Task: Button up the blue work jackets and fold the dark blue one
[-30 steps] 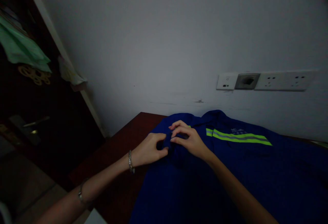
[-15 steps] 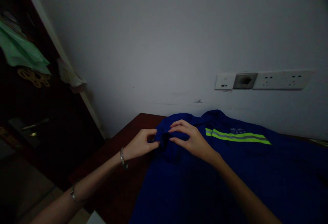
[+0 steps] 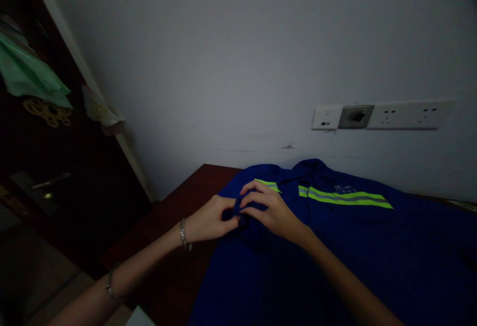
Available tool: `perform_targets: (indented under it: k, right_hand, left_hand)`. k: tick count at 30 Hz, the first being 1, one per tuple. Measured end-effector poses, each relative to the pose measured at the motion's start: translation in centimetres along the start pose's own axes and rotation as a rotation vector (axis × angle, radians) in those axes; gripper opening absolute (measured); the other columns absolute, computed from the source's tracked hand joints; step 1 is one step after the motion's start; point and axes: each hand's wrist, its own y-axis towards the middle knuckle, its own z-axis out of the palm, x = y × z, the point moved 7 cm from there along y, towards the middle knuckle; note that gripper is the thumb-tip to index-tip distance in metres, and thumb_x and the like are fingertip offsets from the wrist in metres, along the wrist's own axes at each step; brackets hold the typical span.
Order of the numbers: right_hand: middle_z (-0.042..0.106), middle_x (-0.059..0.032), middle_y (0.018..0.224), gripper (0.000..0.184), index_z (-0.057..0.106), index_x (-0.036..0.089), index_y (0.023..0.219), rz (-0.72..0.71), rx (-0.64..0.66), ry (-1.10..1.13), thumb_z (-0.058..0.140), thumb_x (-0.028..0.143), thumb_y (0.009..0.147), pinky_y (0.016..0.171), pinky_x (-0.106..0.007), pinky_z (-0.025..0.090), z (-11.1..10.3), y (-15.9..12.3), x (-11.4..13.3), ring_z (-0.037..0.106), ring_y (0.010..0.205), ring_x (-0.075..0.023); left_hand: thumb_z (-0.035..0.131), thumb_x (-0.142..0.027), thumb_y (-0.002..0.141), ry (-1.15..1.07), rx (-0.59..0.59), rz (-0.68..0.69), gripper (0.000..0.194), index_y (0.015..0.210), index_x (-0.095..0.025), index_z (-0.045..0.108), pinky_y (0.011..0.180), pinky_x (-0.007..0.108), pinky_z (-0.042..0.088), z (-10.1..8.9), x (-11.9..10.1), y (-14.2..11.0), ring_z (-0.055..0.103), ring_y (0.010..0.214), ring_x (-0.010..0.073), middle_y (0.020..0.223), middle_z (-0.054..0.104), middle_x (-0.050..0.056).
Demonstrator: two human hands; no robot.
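Note:
A dark blue work jacket (image 3: 346, 251) with yellow-green and grey reflective strips lies spread over a dark red-brown table. At its left side my left hand (image 3: 210, 218) pinches a bunched fold of the cloth between thumb and fingers. My right hand (image 3: 274, 211) comes in from the right, its curved fingertips closed on the same fold, close to the left fingertips. The fold looks like part of a sleeve, but its edge is partly hidden by the fingers. One reflective strip (image 3: 270, 185) shows just behind my right hand.
The table (image 3: 179, 206) stands against a pale wall with a row of sockets (image 3: 402, 116) at the right. To the left is a dark door with a handle (image 3: 50, 182) and a hanging green cloth (image 3: 32, 70). A pale corner (image 3: 139, 317) shows at the bottom.
My left hand moved left with the cloth, then came back right to meet the right hand. The right hand has shifted slightly left, uncovering more of the left reflective strip.

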Motion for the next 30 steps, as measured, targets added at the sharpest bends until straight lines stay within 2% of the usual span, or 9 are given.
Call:
perform_targets:
  k: [4, 9, 11, 14, 15, 18, 21, 25, 30]
  right_hand:
    - [0.056, -0.0040, 0.095, 0.008, 0.061, 0.020, 0.083, 0.035, -0.056, 0.001, 0.059, 0.017, 0.076, 0.081, -0.034, 0.045, 0.3, 0.0, -0.6, 0.054, 0.090, -0.0157]
    - [0.059, -0.0047, 0.096, 0.030, 0.057, 0.021, 0.101, 0.153, -0.068, -0.016, 0.062, 0.016, 0.071, 0.066, -0.027, 0.048, -0.3, -0.2, -2.2, 0.056, 0.088, -0.0157]
    - [0.062, -0.0035, 0.088, 0.025, 0.060, 0.020, 0.095, 0.218, -0.014, -0.072, 0.062, 0.018, 0.070, 0.059, -0.025, 0.046, -0.4, -0.3, -2.8, 0.057, 0.076, -0.0138]
    - [0.061, 0.0001, 0.064, 0.006, 0.064, 0.018, 0.076, 0.300, 0.064, -0.156, 0.060, 0.020, 0.072, 0.052, -0.023, 0.042, -0.3, -0.7, -3.4, 0.054, 0.055, -0.0104]
    - [0.059, 0.0006, 0.059, 0.006, 0.064, 0.018, 0.072, 0.314, 0.071, -0.175, 0.058, 0.020, 0.073, 0.051, -0.022, 0.040, -0.2, -0.7, -3.4, 0.052, 0.052, -0.0099]
    - [0.058, 0.0003, 0.056, 0.011, 0.064, 0.018, 0.071, 0.305, 0.046, -0.225, 0.055, 0.020, 0.076, 0.049, -0.022, 0.038, -0.2, -0.7, -2.8, 0.052, 0.051, -0.0100]
    - [0.057, 0.0001, 0.055, 0.015, 0.063, 0.017, 0.066, 0.272, 0.035, -0.278, 0.054, 0.021, 0.077, 0.048, -0.022, 0.035, 0.0, -0.5, -1.9, 0.050, 0.050, -0.0099]
    - [0.056, 0.0007, 0.054, 0.018, 0.061, 0.017, 0.064, 0.245, 0.014, -0.314, 0.053, 0.021, 0.079, 0.049, -0.022, 0.033, 0.0, -0.4, -0.9, 0.049, 0.049, -0.0098]
    - [0.061, -0.0014, 0.063, 0.012, 0.065, 0.017, 0.074, 0.226, -0.040, -0.265, 0.054, 0.021, 0.079, 0.056, -0.024, 0.039, 0.0, -0.3, -0.8, 0.055, 0.058, -0.0121]
  left_hand:
    - [0.050, -0.027, 0.078, 0.069, -0.026, -0.030, 0.018, 0.074, -0.014, 0.061, 0.053, 0.019, 0.032, -0.1, 0.7, 0.1, 0.042, 0.053, 0.0078, 0.061, 0.054, -0.003]
    - [0.050, -0.033, 0.079, 0.059, -0.112, -0.105, 0.025, 0.069, -0.014, 0.062, 0.052, 0.019, 0.032, -1.1, 2.0, -0.1, 0.044, 0.054, 0.0094, 0.057, 0.054, -0.002]
    - [0.049, -0.033, 0.080, 0.063, -0.151, -0.127, 0.026, 0.070, -0.014, 0.063, 0.052, 0.019, 0.032, -1.7, 2.2, -0.3, 0.044, 0.054, 0.0094, 0.057, 0.054, -0.002]
    - [0.046, -0.032, 0.080, 0.097, -0.186, -0.150, 0.027, 0.067, -0.014, 0.062, 0.050, 0.019, 0.031, -2.2, 2.5, -0.6, 0.044, 0.052, 0.0090, 0.057, 0.054, -0.002]
    - [0.046, -0.031, 0.080, 0.118, -0.183, -0.160, 0.027, 0.066, -0.014, 0.062, 0.050, 0.020, 0.030, -2.2, 2.5, -0.7, 0.044, 0.052, 0.0089, 0.057, 0.055, -0.002]
    - [0.048, -0.029, 0.078, 0.215, -0.146, -0.193, 0.025, 0.061, -0.014, 0.060, 0.050, 0.021, 0.029, -1.9, 2.2, -0.9, 0.045, 0.050, 0.0093, 0.056, 0.056, -0.001]
    - [0.049, -0.035, 0.079, 0.375, -0.123, -0.224, 0.029, 0.060, -0.015, 0.059, 0.049, 0.022, 0.028, -1.4, 1.3, -1.1, 0.045, 0.048, 0.0106, 0.055, 0.056, 0.001]
    - [0.040, -0.038, 0.084, 0.554, -0.128, -0.176, 0.036, 0.064, -0.016, 0.059, 0.051, 0.024, 0.029, -0.7, -0.3, -1.3, 0.048, 0.049, 0.0123, 0.059, 0.058, 0.004]
    - [0.040, -0.033, 0.084, 0.429, -0.154, -0.133, 0.034, 0.060, -0.015, 0.057, 0.050, 0.023, 0.029, -0.1, -0.5, -1.0, 0.048, 0.048, 0.0108, 0.056, 0.057, 0.003]
